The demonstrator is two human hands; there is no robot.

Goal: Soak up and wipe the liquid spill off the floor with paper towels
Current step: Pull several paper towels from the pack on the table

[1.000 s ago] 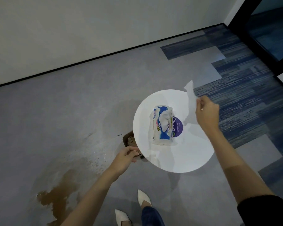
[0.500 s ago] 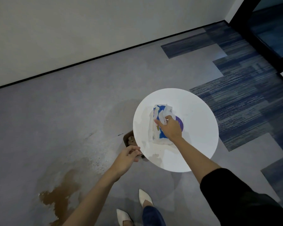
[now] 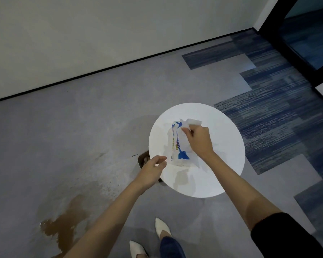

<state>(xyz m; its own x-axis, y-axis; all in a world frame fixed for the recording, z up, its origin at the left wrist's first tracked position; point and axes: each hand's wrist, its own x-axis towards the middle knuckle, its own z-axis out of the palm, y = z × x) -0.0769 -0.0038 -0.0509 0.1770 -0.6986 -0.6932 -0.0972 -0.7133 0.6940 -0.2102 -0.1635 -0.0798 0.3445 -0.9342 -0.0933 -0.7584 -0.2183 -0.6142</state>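
A soft plastic pack of paper towels (image 3: 175, 146), white with blue printing, lies on a round white table top (image 3: 222, 164); a crumpled white sheet (image 3: 185, 138) stands out of its upper opening. The printing on the pack includes a yellow band of lettering along its left side and a dark round emblem, but none of it can be read. The right hand (image 3: 199, 140) is over the pack with fingers curled, pinching the protruding sheet near the top of the pack. The left hand (image 3: 153, 168) is at the table's left edge, just beside the pack's lower corner, fingers bent inward; whether it holds anything cannot be told. Below that hand, partly hidden by the table edge, sits a small brown container (image 3: 144, 161) on the floor; its contents cannot be made out. The brown liquid spill (image 3: 63, 226) lies on the grey floor (image 3: 82, 136) at lower left, well apart from the table, with a paler wet patch spreading up toward the table base. Two pointed white shoes (image 3: 162, 229) and a blue trouser leg (image 3: 170, 246) show at the bottom edge. Blue patterned carpet tiles (image 3: 278, 118) adjoin the grey floor to the right, beside a white wall (image 3: 101, 34).
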